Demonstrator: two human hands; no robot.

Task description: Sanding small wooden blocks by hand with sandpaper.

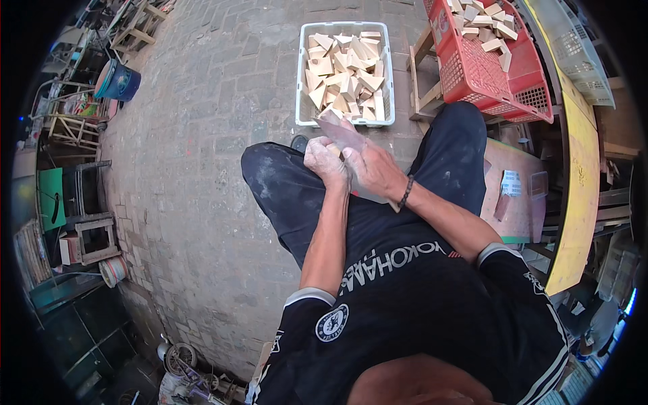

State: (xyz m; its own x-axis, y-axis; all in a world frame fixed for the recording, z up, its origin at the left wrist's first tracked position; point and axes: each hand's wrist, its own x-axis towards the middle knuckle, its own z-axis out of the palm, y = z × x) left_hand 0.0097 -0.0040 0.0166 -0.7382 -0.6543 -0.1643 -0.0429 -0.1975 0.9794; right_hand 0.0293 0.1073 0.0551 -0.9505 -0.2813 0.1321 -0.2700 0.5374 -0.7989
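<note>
My left hand [326,159], dusty with pale powder, is closed around a small wooden block [334,150] that is mostly hidden by the fingers. Pressed close beside it, my right hand [372,164] grips a worn, purplish-brown strip of sandpaper [340,134], which sticks out past the fingers towards the block. Both hands meet above my lap, between my knees. Just beyond them, a white plastic crate [302,71] on the ground holds many pale wooden wedges and blocks [349,71]. Some grey flat material [368,194] shows under my right wrist; I cannot tell what it is.
At the right, a red plastic crate [488,83] with more wooden blocks [483,20] rests near a wooden stool [422,91]. A pink board [516,212] and a long yellow panel [579,202] lie beside my leg. A blue bucket [121,81] stands across the brick paving [202,177].
</note>
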